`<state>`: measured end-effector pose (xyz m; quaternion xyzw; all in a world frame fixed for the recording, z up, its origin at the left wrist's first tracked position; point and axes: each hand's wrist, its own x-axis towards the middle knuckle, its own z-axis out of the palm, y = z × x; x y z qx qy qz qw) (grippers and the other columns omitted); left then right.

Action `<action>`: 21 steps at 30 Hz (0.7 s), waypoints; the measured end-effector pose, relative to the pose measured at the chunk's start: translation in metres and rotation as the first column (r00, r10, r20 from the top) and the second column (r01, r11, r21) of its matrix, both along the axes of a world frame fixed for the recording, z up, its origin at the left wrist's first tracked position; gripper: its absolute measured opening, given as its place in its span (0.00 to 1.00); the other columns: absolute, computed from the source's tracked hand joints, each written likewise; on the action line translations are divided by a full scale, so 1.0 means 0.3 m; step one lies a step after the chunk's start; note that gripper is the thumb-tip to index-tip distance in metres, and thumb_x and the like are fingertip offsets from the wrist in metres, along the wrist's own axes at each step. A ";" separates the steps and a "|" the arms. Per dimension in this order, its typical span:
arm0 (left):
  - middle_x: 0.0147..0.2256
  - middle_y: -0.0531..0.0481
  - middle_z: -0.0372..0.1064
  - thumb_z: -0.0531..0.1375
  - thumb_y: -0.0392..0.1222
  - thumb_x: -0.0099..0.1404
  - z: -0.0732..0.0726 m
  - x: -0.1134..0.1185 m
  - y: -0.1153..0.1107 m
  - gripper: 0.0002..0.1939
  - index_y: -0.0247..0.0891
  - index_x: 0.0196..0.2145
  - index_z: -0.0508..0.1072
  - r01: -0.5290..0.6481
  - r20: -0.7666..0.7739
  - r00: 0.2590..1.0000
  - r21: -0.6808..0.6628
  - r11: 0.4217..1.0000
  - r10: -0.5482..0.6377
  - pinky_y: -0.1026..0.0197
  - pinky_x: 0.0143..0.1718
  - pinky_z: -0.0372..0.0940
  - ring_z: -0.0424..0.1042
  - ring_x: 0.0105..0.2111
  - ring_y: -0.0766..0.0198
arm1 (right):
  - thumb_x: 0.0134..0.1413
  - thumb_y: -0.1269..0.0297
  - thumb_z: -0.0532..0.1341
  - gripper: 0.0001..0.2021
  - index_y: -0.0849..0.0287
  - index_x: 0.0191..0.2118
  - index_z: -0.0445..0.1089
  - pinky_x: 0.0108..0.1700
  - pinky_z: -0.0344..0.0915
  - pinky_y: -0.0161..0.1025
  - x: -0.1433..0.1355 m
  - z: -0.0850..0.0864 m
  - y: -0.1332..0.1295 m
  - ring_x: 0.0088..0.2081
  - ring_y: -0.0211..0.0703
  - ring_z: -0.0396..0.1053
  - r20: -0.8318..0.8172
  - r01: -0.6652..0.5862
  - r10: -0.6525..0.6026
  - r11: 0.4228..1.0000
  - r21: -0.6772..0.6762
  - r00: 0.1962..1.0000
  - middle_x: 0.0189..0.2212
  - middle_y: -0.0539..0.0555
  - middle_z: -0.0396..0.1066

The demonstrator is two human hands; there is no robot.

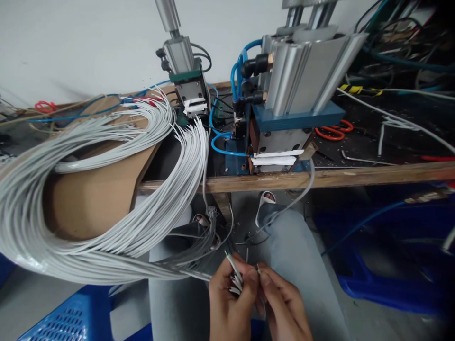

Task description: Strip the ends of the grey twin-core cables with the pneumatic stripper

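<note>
Low in the view, above the lap, my left hand is closed round a few white cable ends that stick up between its thumb and fingers. My right hand touches it on the right, thumb and forefinger pinched on a thin cable end. A large looped bundle of white cables lies to the left, partly on cardboard, its far ends fanned out near the bench edge. Some strands run from the bundle toward my left hand.
A wooden-edged bench holds a large pneumatic press and a smaller press. Orange-handled scissors lie right of the large press. Blue plastic stools and a blue basket stand below.
</note>
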<state>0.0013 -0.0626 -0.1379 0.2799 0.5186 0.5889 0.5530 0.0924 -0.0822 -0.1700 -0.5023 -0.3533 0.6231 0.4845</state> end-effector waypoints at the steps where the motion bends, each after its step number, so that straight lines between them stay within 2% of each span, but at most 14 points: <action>1: 0.19 0.59 0.61 0.66 0.50 0.59 0.000 -0.001 0.000 0.16 0.37 0.24 0.68 0.005 0.008 1.000 0.000 1.000 -0.005 0.69 0.17 0.58 0.62 0.15 0.72 | 0.56 0.44 0.59 0.18 0.52 0.37 0.76 0.31 0.72 0.37 -0.001 0.001 0.001 0.30 0.46 0.73 0.002 0.013 -0.013 1.000 0.004 1.000 0.28 0.53 0.76; 6: 0.19 0.59 0.62 0.66 0.49 0.60 0.000 0.002 -0.002 0.15 0.38 0.25 0.69 0.034 0.068 0.997 0.016 0.999 -0.035 0.70 0.17 0.59 0.62 0.15 0.72 | 0.58 0.46 0.59 0.18 0.53 0.41 0.76 0.37 0.73 0.40 -0.020 -0.019 -0.005 0.38 0.49 0.74 0.047 0.077 -0.077 0.997 -0.007 0.996 0.36 0.57 0.77; 8: 0.19 0.59 0.62 0.66 0.49 0.60 0.002 0.002 -0.002 0.14 0.38 0.25 0.70 0.036 0.077 0.996 0.015 0.999 -0.037 0.70 0.17 0.59 0.62 0.15 0.72 | 0.59 0.47 0.57 0.17 0.53 0.40 0.76 0.37 0.73 0.40 -0.022 -0.016 -0.001 0.39 0.50 0.74 0.044 0.050 -0.049 0.999 -0.014 0.998 0.33 0.56 0.76; 11: 0.18 0.59 0.62 0.66 0.50 0.59 0.015 0.000 0.007 0.15 0.37 0.26 0.69 0.081 0.074 0.994 0.004 0.997 -0.081 0.71 0.18 0.59 0.62 0.15 0.73 | 0.61 0.47 0.55 0.18 0.54 0.38 0.75 0.34 0.72 0.38 -0.011 0.009 0.019 0.35 0.47 0.73 0.045 -0.014 0.013 1.000 0.021 0.999 0.28 0.54 0.74; 16: 0.20 0.59 0.61 0.68 0.52 0.56 0.050 -0.003 0.044 0.15 0.38 0.34 0.74 0.174 0.033 0.984 -0.047 0.984 -0.172 0.70 0.18 0.59 0.61 0.17 0.72 | 0.63 0.49 0.52 0.19 0.54 0.32 0.73 0.28 0.71 0.35 0.005 0.066 0.061 0.26 0.43 0.71 0.116 -0.063 0.044 0.984 0.164 0.992 0.22 0.51 0.70; 19: 0.20 0.58 0.60 0.66 0.52 0.58 0.058 -0.003 0.066 0.15 0.37 0.28 0.72 0.234 -0.033 0.972 -0.027 0.972 -0.235 0.68 0.18 0.57 0.59 0.16 0.71 | 0.64 0.52 0.53 0.17 0.52 0.32 0.75 0.25 0.73 0.34 0.012 0.085 0.074 0.24 0.43 0.73 0.195 -0.001 -0.058 0.958 0.287 0.979 0.22 0.51 0.73; 21: 0.20 0.58 0.59 0.66 0.52 0.58 0.060 -0.005 0.080 0.16 0.36 0.25 0.70 0.249 -0.065 0.966 -0.010 0.969 -0.249 0.67 0.19 0.56 0.59 0.17 0.70 | 0.64 0.56 0.54 0.13 0.51 0.36 0.76 0.25 0.74 0.33 0.030 0.089 0.084 0.25 0.43 0.75 0.255 0.018 -0.116 0.933 0.358 0.960 0.23 0.51 0.75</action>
